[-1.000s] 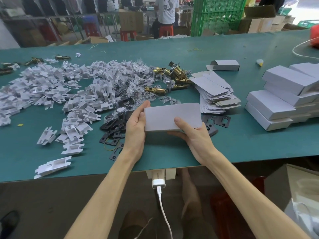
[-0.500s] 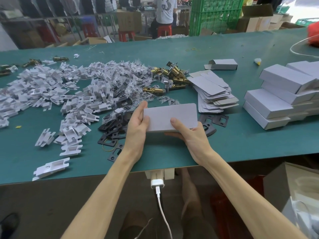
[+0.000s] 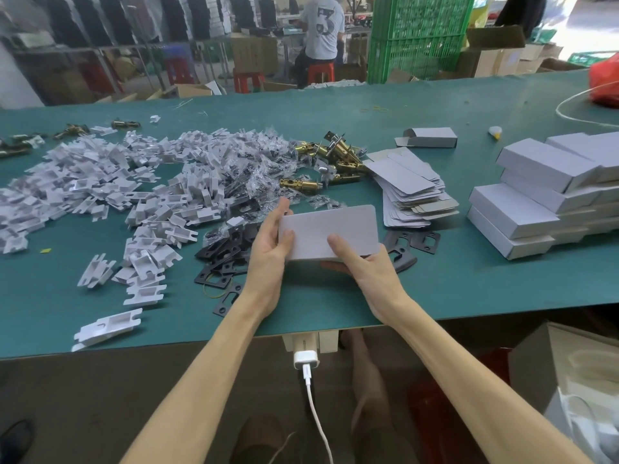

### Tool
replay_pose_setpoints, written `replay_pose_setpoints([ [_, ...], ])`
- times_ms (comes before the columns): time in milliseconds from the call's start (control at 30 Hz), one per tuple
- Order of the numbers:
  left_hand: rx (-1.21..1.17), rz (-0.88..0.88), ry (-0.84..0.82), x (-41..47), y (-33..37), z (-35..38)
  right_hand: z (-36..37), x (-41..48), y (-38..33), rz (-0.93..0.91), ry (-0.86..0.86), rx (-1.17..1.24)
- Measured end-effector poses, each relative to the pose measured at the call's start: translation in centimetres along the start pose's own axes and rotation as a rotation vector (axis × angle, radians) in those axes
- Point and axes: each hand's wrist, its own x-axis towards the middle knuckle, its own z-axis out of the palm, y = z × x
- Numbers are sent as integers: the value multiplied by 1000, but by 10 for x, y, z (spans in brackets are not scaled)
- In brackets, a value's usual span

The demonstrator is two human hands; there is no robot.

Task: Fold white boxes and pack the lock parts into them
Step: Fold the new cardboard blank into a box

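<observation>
Closest in, below the front edge of the green table [image 3: 469, 289]: a white plug [image 3: 305, 358] with a white cable [image 3: 316, 416] hanging down from it.

Just past that edge, holding a closed white box [image 3: 330, 229] flat between both hands, a little above the tabletop. Left hand [image 3: 268, 252] wrapped round the box's left end, thumb on the top face, fingers reaching up behind the far corner. Right hand [image 3: 368, 266] gripping the near right part, thumb pressed on the top face, fingers curled underneath.

Beneath and beside the box, black metal plates [image 3: 221, 262] in a loose heap on the left, with a few more on the right. Off to the left near the front edge, a single plastic piece [image 3: 107, 328], white, lying alone. Beyond it, a wide scatter of plastic pieces [image 3: 100, 192] over the left half of the table.

Further back, small clear bags [image 3: 254, 169] mixed into that scatter, then brass latches [image 3: 335, 155] piled just behind the box. Right of the latches, a fanned stack of flat box blanks [image 3: 412, 192]. Well to the right, a stack of finished boxes [image 3: 536, 202]. Behind the blanks, an open-flapped box [image 3: 430, 137] on its own.

Off the far side of the table, a seated person [image 3: 321, 28] with back turned, on a red stool [image 3: 320, 70], next to green crates [image 3: 418, 35].
</observation>
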Motion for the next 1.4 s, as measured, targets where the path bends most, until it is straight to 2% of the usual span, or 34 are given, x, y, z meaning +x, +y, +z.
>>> replay_pose_setpoints([
  [100,-55,-15,137,-1,2,0,4,-7,-8,-65,-86,-113],
  [200,-99,-71,255,0,5,0,3,-6,-6,-154,-106,-93],
  [300,-147,-131,297,-1,9,-1,1,-4,-5,-170,-108,-94],
  [467,-56,-144,102,-4,8,3,3,-2,2,-111,-133,-107],
  [733,-45,-126,131,-2,4,2,4,0,6,-134,-73,-158],
  [933,-48,-119,19,-2,6,2,12,-6,1,-273,-77,-288],
  [1067,109,-79,-103,-7,10,6,11,-6,-4,-231,56,-284],
  [1200,211,16,-301,-13,12,9,6,-6,-2,-242,141,-361],
  [1400,147,0,-308,-11,11,5,6,-7,1,-280,121,-494],
])
